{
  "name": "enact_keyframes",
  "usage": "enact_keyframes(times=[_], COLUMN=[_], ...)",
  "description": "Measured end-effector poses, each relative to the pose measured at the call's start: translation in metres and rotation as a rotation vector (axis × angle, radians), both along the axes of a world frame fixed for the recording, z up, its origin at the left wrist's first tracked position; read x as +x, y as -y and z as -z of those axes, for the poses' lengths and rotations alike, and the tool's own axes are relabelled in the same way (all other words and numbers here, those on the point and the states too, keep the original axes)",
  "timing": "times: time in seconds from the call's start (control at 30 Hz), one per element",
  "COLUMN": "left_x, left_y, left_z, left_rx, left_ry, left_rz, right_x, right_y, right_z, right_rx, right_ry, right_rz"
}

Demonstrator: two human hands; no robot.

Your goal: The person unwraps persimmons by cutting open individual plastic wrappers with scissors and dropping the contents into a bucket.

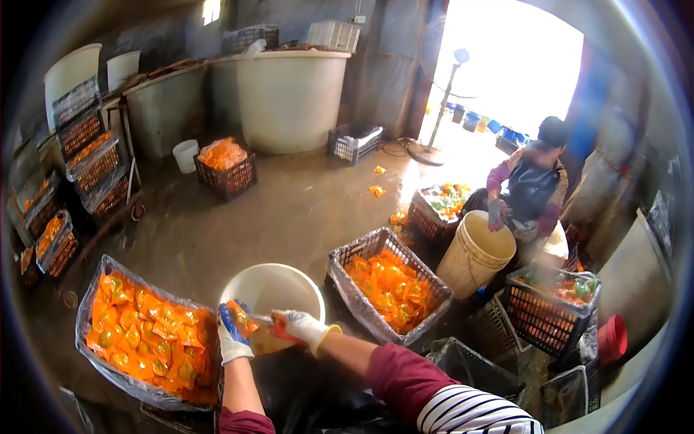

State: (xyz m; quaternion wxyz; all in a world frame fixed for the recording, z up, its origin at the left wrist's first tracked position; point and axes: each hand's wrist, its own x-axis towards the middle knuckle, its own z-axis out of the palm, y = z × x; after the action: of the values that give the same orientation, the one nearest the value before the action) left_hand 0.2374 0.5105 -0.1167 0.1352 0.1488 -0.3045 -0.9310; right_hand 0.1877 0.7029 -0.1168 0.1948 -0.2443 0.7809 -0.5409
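Note:
In a white and blue glove, my left hand [233, 334] is closed around an orange packet [242, 318] above the near rim of a white bucket [280, 278]. My right hand [300, 327], gloved in white with red and yellow, is closed on a thin metal tool [262, 317] whose tip meets the packet. Left of my hands stands a lined crate [148, 340] full of orange packets. Another lined crate [388, 286] of orange packets sits right of the bucket.
A seated co-worker [531, 181] is at the right behind a beige bucket [477, 252]. Crates [553, 304] stand near them, with a red container [612, 338]. Stacked crates [94, 155] line the left side. Large vats [291, 98] stand at the back, near a packed crate [226, 173].

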Motion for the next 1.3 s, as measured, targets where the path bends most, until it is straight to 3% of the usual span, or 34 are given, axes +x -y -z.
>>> enact_keyframes(times=[0.03, 0.07, 0.1, 0.13, 0.17, 0.27, 0.33, 0.37, 0.4, 0.43, 0.47, 0.5, 0.6, 0.67, 0.73, 0.83, 0.97, 1.03, 1.1, 1.13, 1.2, 1.3], left_x=[-0.004, -0.005, 0.002, 0.009, 0.017, -0.005, 0.014, 0.023, 0.019, 0.014, 0.008, 0.005, 0.009, 0.026, 0.017, 0.013, 0.028, 0.028, 0.023, 0.014, 0.007, 0.008], left_y=[0.007, 0.018, 0.014, 0.009, 0.005, 0.023, 0.004, -0.006, -0.002, 0.001, 0.005, 0.007, -0.003, -0.017, -0.015, -0.014, -0.020, -0.020, -0.022, -0.016, -0.010, -0.017], left_z=[0.014, 0.024, 0.010, -0.005, -0.020, 0.021, -0.027, -0.052, -0.038, -0.024, -0.009, -0.007, -0.035, -0.085, -0.060, -0.050, -0.077, -0.075, -0.071, -0.048, -0.032, -0.034], left_rx=[0.058, -0.491, -0.937, -1.518, -1.928, -1.885, -1.724, -1.643, -1.236, -0.715, -0.296, -0.056, 0.100, -0.512, -0.687, -0.818, -0.533, -0.529, -0.111, -0.038, -0.441, -0.156], left_ry=[-0.036, -0.121, -0.065, 0.101, 0.261, 0.396, 0.414, 0.417, 0.296, 0.142, 0.057, -0.034, -0.034, 0.207, 0.174, 0.300, 0.154, 0.163, 0.085, 0.026, -0.012, -0.015], left_rz=[0.018, 0.082, 0.034, -0.078, -0.237, -0.094, -0.164, -0.202, -0.154, -0.165, -0.213, -0.204, -0.174, -0.171, -0.202, -0.224, -0.116, -0.113, -0.040, 0.046, 0.089, 0.210], right_x=[0.001, 0.004, -0.002, -0.007, -0.012, -0.001, 0.003, 0.005, -0.004, 0.003, 0.002, -0.001, -0.014, -0.009, 0.003, 0.010, 0.008, 0.011, 0.010, 0.010, 0.011, 0.005], right_y=[-0.002, -0.004, 0.002, 0.009, 0.015, 0.010, 0.010, 0.008, 0.002, -0.004, -0.005, -0.005, -0.004, -0.003, -0.002, -0.004, -0.002, -0.001, -0.001, -0.001, -0.001, -0.005], right_z=[-0.003, -0.009, -0.021, -0.034, -0.046, -0.071, -0.051, -0.029, -0.006, -0.014, -0.016, -0.018, -0.007, -0.009, -0.023, -0.056, -0.054, -0.056, -0.055, -0.055, -0.059, -0.049], right_rx=[-0.037, -0.074, -0.292, -0.539, -0.756, -0.566, -0.455, -0.334, -0.332, -0.103, -0.022, 0.057, -0.287, -0.257, -0.043, 0.192, 0.180, 0.142, 0.091, 0.065, 0.082, 0.006], right_ry=[0.035, 0.068, 0.292, 0.537, 0.756, 0.618, 0.588, 0.431, 0.675, 0.272, 0.291, 0.300, 0.725, 0.651, 0.284, 0.168, 0.349, 0.347, 0.371, 0.382, 0.343, 0.430], right_rz=[0.026, 0.053, 0.067, 0.102, 0.153, 0.047, 0.003, -0.019, -0.104, -0.269, -0.246, -0.215, -0.197, -0.209, -0.239, -0.255, -0.215, -0.173, -0.144, -0.129, -0.101, -0.067])
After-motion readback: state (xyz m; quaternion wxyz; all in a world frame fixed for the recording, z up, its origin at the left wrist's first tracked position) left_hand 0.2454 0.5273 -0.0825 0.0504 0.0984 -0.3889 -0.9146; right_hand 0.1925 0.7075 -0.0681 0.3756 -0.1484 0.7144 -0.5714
